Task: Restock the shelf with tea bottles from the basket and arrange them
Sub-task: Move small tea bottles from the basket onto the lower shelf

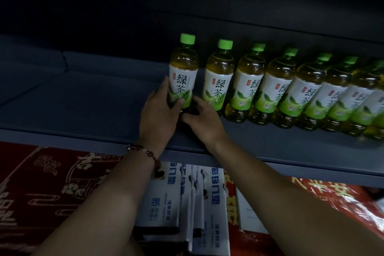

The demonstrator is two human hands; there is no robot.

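A row of several green tea bottles (278,87) with green caps and white-green labels stands on the dark grey shelf (93,110), running off to the right. The leftmost bottle (182,72) stands upright at the row's left end. My left hand (158,114), with a bead bracelet on the wrist, wraps around its lower left side. My right hand (201,118) holds its base from the right, fingers curled at the bottom. The bottle's base is hidden by my hands. No basket is in view.
The shelf's left half (62,93) is bare. Its front edge (270,164) runs across the frame. Below it lie a red patterned box (47,189), white-blue cartons (187,199) and red foil packaging (340,199). The shelf above is dark.
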